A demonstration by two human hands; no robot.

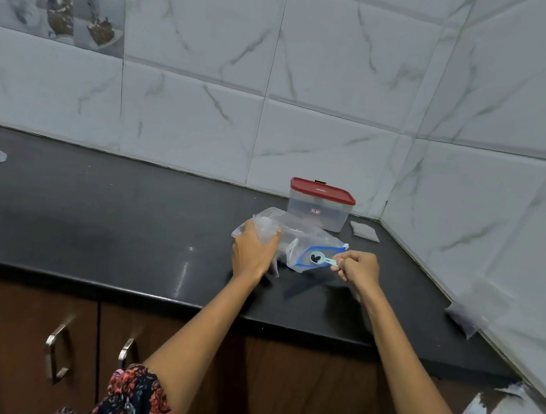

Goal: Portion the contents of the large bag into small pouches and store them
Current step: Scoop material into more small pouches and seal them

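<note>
The large clear plastic zip bag with a blue-edged mouth (294,246) lay on the black stone desk (95,222), just in front of a clear rectangular plastic container with a red lid (319,205). The left hand (253,252) had its grip clamped on the bag's bunched closed end. The right hand (358,266) pinched the handle of a small pale-blue plastic scoop (321,258), whose bowl sat at the open mouth holding dark pieces. A small flat clear pouch (364,231) lay beside the container.
</note>
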